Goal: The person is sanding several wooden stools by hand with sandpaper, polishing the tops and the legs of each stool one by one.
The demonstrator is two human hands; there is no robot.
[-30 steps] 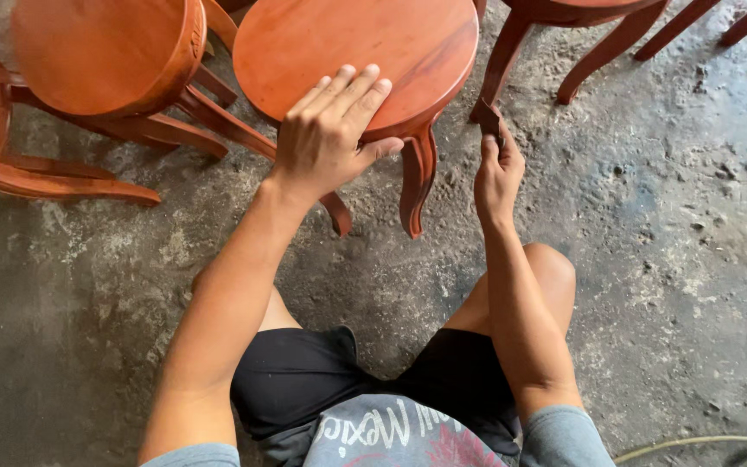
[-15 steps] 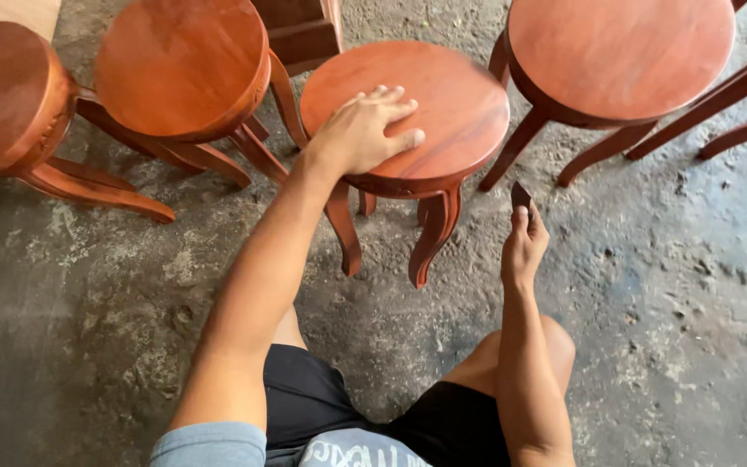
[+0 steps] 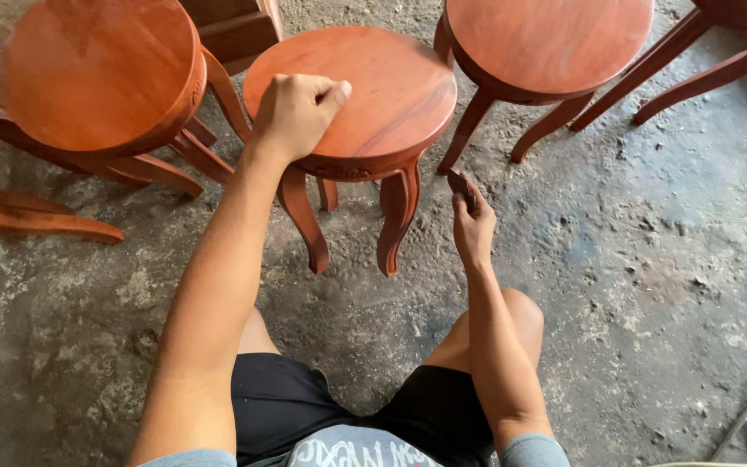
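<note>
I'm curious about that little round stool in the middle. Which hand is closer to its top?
Left. The left hand rests curled on the stool's round top; the right hand is lower, beside its legs, holding a small dark piece.

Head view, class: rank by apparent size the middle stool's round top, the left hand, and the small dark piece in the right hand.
1. Middle stool's round top, largest.
2. Left hand, clearly smaller, though nearer the camera.
3. Small dark piece pinched by the right hand, smallest.
</note>
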